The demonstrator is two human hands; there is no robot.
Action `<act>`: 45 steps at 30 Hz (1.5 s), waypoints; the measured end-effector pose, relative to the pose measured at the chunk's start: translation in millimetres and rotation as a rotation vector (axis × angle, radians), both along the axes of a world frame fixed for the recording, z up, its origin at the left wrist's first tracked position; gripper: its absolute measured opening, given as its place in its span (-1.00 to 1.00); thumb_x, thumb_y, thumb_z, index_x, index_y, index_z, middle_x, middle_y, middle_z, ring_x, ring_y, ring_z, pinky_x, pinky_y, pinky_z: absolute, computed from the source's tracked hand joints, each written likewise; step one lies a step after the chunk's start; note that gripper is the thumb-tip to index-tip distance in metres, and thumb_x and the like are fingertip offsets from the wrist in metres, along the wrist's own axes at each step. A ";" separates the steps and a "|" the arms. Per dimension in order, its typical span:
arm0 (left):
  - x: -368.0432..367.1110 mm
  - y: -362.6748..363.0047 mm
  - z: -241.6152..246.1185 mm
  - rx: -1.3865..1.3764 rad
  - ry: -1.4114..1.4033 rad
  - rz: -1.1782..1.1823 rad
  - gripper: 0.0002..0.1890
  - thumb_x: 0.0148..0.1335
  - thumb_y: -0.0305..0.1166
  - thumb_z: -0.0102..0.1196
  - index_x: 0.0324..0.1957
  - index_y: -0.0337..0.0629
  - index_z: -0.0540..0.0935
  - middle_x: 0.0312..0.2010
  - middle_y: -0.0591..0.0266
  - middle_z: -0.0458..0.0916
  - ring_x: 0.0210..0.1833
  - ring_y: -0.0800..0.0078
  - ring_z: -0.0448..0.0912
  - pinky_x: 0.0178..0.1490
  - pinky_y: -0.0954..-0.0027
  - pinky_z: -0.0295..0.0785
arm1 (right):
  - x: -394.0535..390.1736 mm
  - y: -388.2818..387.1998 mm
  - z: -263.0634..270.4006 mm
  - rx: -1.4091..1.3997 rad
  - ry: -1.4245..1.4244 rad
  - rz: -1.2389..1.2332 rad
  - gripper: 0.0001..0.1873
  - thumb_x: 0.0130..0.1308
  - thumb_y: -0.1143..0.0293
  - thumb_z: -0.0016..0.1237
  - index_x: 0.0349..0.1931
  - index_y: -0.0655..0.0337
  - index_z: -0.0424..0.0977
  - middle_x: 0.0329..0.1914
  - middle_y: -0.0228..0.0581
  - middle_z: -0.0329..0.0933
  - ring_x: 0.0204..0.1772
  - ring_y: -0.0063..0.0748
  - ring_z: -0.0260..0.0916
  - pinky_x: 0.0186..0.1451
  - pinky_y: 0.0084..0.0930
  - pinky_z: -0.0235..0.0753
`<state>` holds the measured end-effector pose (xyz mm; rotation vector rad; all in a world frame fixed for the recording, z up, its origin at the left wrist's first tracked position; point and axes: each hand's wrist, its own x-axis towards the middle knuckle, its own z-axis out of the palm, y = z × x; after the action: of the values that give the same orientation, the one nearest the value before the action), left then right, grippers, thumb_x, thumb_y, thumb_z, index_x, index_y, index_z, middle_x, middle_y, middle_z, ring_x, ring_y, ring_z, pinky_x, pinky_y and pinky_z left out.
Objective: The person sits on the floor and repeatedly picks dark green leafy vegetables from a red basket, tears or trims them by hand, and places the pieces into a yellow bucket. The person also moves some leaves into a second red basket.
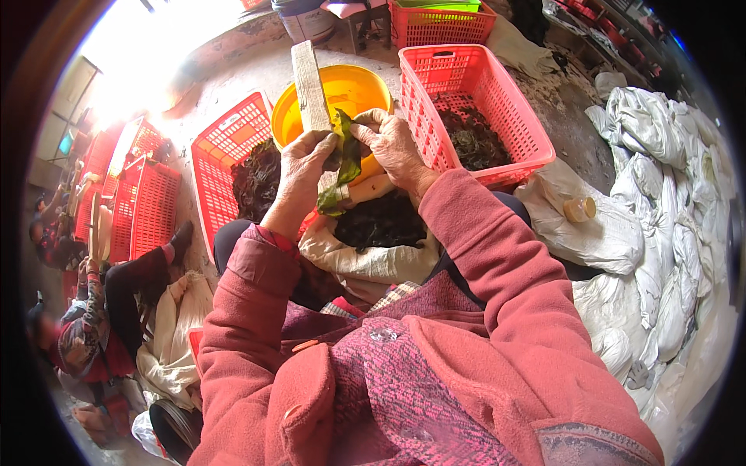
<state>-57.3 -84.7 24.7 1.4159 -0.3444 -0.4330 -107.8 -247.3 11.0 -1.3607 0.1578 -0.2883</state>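
Observation:
A strip of green seaweed (pixel 348 160) is stretched between my two hands, its lower end hanging down. My left hand (pixel 304 166) pinches it from the left, and my right hand (pixel 389 138) grips its upper part between thumb and fingers. Behind the strip, a wooden board (pixel 310 87) lies across the yellow bucket (pixel 364 78); my hands hide part of both. Below them, between my knees, an open white woven sack (pixel 373 262) holds dark seaweed (pixel 382 224). The sack's edge is rolled back.
Red plastic crates with dark seaweed stand left (pixel 218 175) and right (pixel 484 110) of the bucket. White sacks (pixel 664 192) pile up at right, with a small jar (pixel 579 209) on one. Co-workers (pixel 87 343) sit at left beside more crates (pixel 145 204).

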 end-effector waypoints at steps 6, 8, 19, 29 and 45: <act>24.6 -1.4 -26.4 -0.010 0.092 0.102 -0.83 0.35 -0.39 0.16 -0.18 -0.31 0.67 -0.45 0.37 0.62 -0.50 0.69 0.45 -0.40 0.61 0.37 | 32.8 10.6 -18.0 -0.114 0.024 -0.151 -0.85 0.32 0.52 0.07 -0.15 0.38 0.52 -0.31 -0.24 0.63 -0.30 -0.55 0.53 -0.23 -0.58 0.51; 38.2 -2.7 -30.0 0.002 0.081 0.112 -0.83 0.34 -0.39 0.16 -0.19 -0.32 0.67 -0.46 0.36 0.61 -0.51 0.68 0.44 -0.41 0.60 0.36 | 48.8 12.5 -23.4 -0.115 0.088 -0.205 -0.86 0.28 0.52 0.09 -0.20 0.38 0.53 -0.34 -0.20 0.64 -0.31 -0.51 0.53 -0.23 -0.53 0.50; 138.7 -22.3 -70.8 0.301 -0.343 0.252 -0.85 0.29 -0.44 0.13 -0.23 -0.32 0.70 -0.52 0.33 0.62 -0.53 0.67 0.45 -0.43 0.55 0.35 | 141.8 -4.0 -63.1 -0.079 0.226 -0.336 -0.86 0.26 0.56 0.10 -0.18 0.36 0.52 -0.38 -0.22 0.61 -0.51 -0.53 0.47 -0.44 -0.56 0.47; 168.2 43.1 -65.9 -0.098 0.064 0.614 -0.89 0.37 -0.56 0.03 -0.15 -0.31 0.62 -0.36 0.17 0.67 -0.45 0.50 0.60 -0.31 0.53 0.55 | 124.2 -30.8 -68.0 0.381 0.267 -0.401 -0.85 0.25 0.51 0.04 -0.18 0.27 0.45 -0.37 -0.26 0.55 -0.61 -0.43 0.48 -0.54 -0.49 0.44; 64.7 -49.3 37.5 0.441 -0.624 0.210 -0.62 0.31 -0.28 0.16 0.09 -0.28 0.61 -0.28 0.06 0.71 -0.22 0.42 0.66 -0.12 0.38 0.54 | 61.0 -35.6 -25.0 0.527 0.115 -0.207 -0.84 0.31 0.49 0.07 -0.12 0.22 0.50 -0.33 -0.32 0.61 -0.49 -0.50 0.56 -0.37 -0.59 0.57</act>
<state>7.3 -134.0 62.2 1.9882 -0.6193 0.1322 -46.8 -282.9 -14.0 -0.8375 0.4414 -0.3145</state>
